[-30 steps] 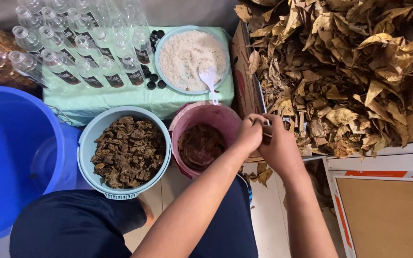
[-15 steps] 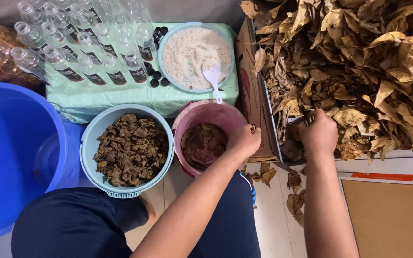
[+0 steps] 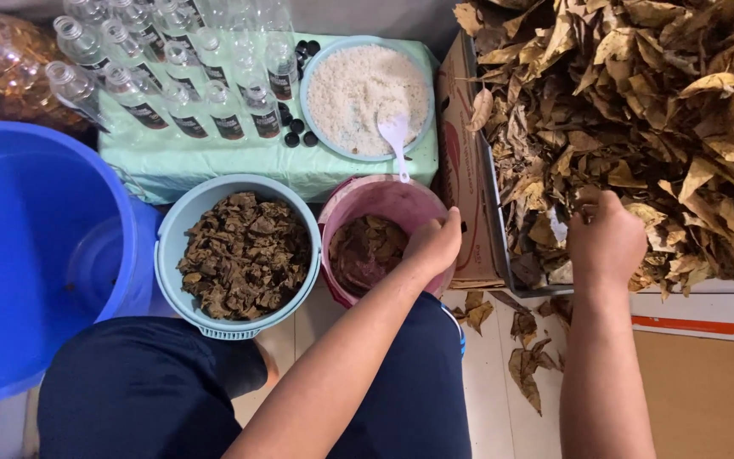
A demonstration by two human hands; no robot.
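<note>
Floor-level bowls sit part-filled — dry leaves point(image 3: 639, 110) remain heaped. Left hand point(image 3: 435, 245) curls over the pink bowl point(image 3: 346, 208); right hand point(image 3: 606, 238) closes on leaves — grip unclear.

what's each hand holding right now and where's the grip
Left hand grips the pink bucket by its right rim. Right hand sits in the dry leaves; hold unclear.

Brittle, matt dry leaves point(image 3: 639, 110) in a cardboard box point(image 3: 460, 170); smooth, probably plastic pink bowl point(image 3: 375, 200); glossy blue plastic tub point(image 3: 36, 246).

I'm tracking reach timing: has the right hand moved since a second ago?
Yes. The right hand has left the pink bowl rim and gone rightward into the dry leaves.
</note>
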